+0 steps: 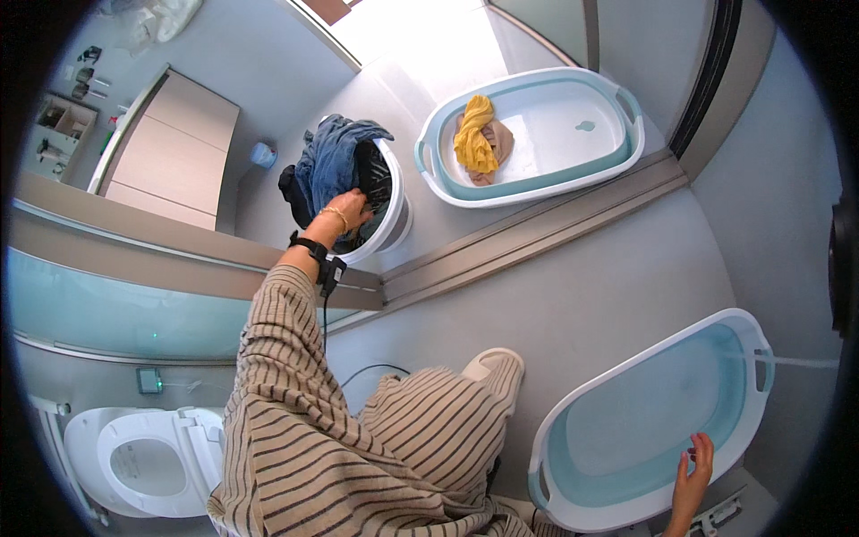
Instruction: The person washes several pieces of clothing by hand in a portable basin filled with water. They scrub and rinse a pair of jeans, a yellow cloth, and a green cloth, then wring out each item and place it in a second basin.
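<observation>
My left hand (349, 209) reaches into a round white laundry bucket (398, 181) heaped with clothes. Its bent fingers touch dark garments (373, 176) beside a blue denim garment (330, 158), which hangs over the bucket's far side. Their tips are hidden, so a grip cannot be made out. At the lower right, my right hand (694, 470) is held over the near rim of a white and blue oval tub (644, 403), fingers apart and nothing in them. A thin whitish stream (802, 362), seemingly water, enters this tub from the right.
Beyond a raised door track (537, 228) lies a second oval tub (550, 141), holding a twisted yellow cloth (476, 137) and a beige cloth (500, 141). A toilet (147, 463) stands at lower left. A black cable (369, 368) trails from my left wrist. A small blue container (263, 155) sits near the cabinet (174, 141).
</observation>
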The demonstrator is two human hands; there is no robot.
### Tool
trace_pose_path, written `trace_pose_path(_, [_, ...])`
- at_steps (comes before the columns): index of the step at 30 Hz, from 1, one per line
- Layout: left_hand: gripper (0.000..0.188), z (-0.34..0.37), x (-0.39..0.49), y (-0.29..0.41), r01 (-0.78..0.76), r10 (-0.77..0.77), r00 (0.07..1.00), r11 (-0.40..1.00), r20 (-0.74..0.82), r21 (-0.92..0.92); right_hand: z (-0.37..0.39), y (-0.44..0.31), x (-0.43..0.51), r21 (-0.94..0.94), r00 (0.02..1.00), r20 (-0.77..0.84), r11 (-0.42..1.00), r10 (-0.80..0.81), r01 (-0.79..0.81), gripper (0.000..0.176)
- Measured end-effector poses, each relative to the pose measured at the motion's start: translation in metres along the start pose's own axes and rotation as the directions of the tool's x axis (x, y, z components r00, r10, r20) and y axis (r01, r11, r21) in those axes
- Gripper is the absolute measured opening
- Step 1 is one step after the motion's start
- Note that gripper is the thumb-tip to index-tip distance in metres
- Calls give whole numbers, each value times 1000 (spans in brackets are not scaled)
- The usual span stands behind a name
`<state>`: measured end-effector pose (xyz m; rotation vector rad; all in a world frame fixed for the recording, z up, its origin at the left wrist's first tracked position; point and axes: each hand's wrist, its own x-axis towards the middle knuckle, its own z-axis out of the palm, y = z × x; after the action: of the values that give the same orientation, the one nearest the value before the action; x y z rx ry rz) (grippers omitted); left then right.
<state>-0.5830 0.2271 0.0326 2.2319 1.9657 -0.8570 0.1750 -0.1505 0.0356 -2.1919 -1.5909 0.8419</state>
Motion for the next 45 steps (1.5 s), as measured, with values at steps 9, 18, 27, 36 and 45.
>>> trace_pose_path(9, [37, 100, 56, 5, -11, -121, 980, 755, 156, 655, -4, -11, -11, -25, 1000, 23, 1000, 10, -10, 36])
trace_pose_path(18, [22, 81, 41, -1, -88, -13, 976, 889, 217, 450, 11, 0, -22, -65, 996, 85, 997, 38, -32, 34])
trace_pose_path(27, [47, -2, 8, -22, -63, 70, 996, 991, 60, -115, 1, -5, -4, -105, 993, 84, 992, 79, -70, 33])
trace_pose_path(36, [34, -120, -48, -57, 148, -89, 986, 849, 139, -507, -23, -16, -10, -97, 999, -9, 994, -47, 45, 32])
trace_pose_path(45, [23, -205, -75, -67, -98, 26, 992, 776, -123, -624, -15, -13, 2, -22, 996, -40, 997, -80, 79, 34])
